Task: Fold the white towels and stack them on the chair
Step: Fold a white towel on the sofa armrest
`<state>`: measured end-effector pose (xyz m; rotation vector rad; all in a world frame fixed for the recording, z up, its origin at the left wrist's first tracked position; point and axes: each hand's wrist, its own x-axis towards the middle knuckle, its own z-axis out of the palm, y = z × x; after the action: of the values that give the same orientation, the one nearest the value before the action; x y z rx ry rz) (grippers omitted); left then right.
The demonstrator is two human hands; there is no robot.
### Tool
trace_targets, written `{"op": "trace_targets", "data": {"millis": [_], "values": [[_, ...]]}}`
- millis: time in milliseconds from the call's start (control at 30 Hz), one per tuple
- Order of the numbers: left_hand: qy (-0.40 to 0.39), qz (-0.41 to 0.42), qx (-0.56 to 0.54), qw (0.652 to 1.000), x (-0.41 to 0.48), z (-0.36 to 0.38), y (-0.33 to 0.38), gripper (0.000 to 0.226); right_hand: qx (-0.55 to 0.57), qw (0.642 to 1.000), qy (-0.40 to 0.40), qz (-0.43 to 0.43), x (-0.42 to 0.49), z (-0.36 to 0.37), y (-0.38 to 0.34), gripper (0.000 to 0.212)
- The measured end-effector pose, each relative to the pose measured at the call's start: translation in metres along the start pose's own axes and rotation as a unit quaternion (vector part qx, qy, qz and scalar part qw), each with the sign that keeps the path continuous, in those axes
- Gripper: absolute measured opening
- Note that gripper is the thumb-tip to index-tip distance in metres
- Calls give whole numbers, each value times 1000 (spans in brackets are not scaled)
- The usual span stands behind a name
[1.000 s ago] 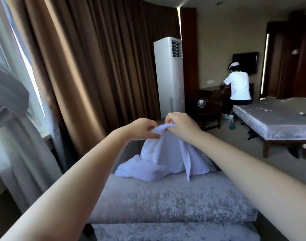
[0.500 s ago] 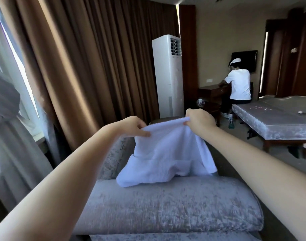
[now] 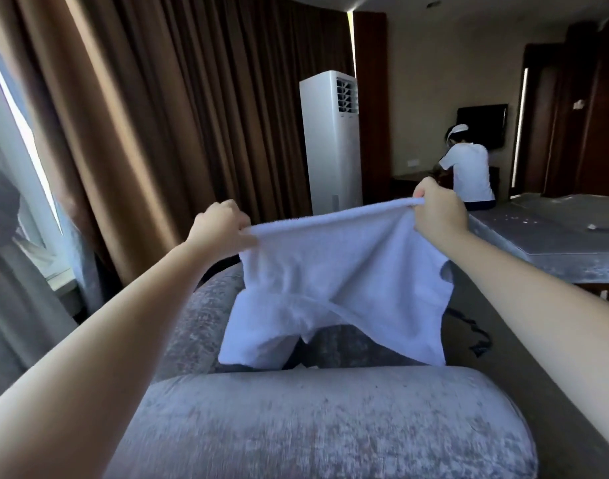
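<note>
White towel [image 3: 337, 271] stretched in the air above grey velvet chair [image 3: 317, 420], left hand [image 3: 220, 224] pinching its top left corner, right hand [image 3: 437, 210] gripping top right corner, lower edge hanging loose over the seat

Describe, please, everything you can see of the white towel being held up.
The white towel is plain, soft, terry-looking cloth with no visible pattern. It is unfolded, its top edge pulled taut between the left hand and the right hand, each gripping an upper corner, the right one higher. The rest hangs loose and creased, with an uneven lower edge. It hangs above the grey chair; whether it touches the seat cannot be told.
</note>
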<state>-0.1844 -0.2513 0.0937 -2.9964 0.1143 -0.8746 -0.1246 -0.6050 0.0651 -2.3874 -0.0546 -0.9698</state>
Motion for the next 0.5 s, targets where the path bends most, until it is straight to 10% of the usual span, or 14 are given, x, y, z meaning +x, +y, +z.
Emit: {"op": "trace_targets", "data": {"millis": [133, 267, 500], "values": [[-40, -5, -187, 981, 9, -15, 0, 33, 34, 999, 31, 16, 14, -4, 9, 22], [-141, 8, -43, 989, 0, -12, -15, 35, 38, 998, 42, -32, 18, -9, 3, 18], [-64, -19, 43, 997, -14, -20, -41, 24, 33, 998, 47, -20, 24, -20, -9, 19]]}}
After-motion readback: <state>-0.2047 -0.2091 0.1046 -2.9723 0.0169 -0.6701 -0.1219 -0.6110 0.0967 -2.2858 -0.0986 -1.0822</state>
